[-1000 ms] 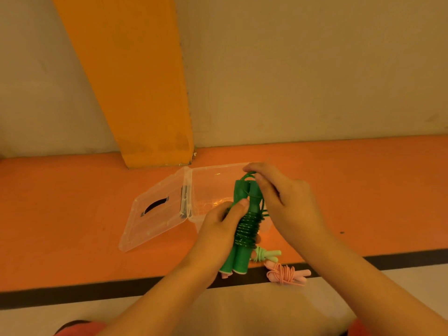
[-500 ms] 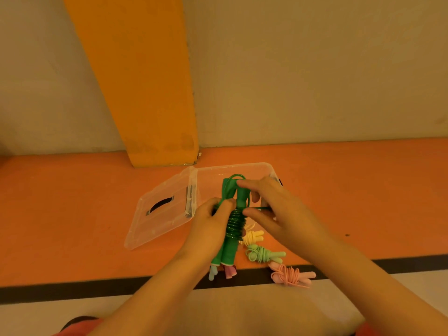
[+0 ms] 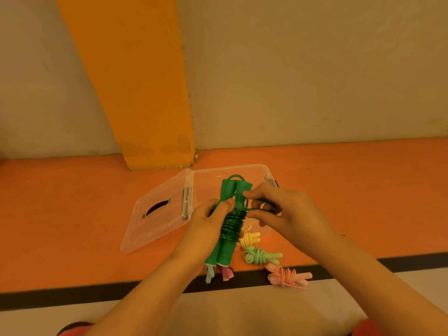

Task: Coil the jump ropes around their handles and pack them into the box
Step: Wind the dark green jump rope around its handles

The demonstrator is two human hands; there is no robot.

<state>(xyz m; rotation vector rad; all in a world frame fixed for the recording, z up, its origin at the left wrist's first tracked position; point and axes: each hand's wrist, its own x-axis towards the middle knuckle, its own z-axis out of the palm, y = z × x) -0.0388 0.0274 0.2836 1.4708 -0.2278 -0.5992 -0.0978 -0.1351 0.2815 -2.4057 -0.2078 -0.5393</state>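
My left hand (image 3: 208, 221) grips the two dark green jump rope handles (image 3: 224, 253), held side by side above the floor, with green rope coiled round their middle (image 3: 232, 223). My right hand (image 3: 283, 212) pinches the loose end of that green rope beside the handles' tops. Behind them stands the clear plastic box (image 3: 264, 170), its lid (image 3: 155, 212) swung open to the left. On the floor below my hands lie coiled ropes: a yellow one (image 3: 249, 238), a light green one (image 3: 260, 256) and a pink one (image 3: 287, 276).
A blue handle (image 3: 209, 274) and a pink handle (image 3: 227, 273) poke out under the green handles. An orange pillar (image 3: 150, 93) rises against the wall behind the box. The orange floor meets a black stripe (image 3: 72, 293) near me.
My hands and the green rope bundle have moved down and away from the camera. My right hand went from the handle tops to the side, pulling the rope end. More coiled ropes have come into sight.
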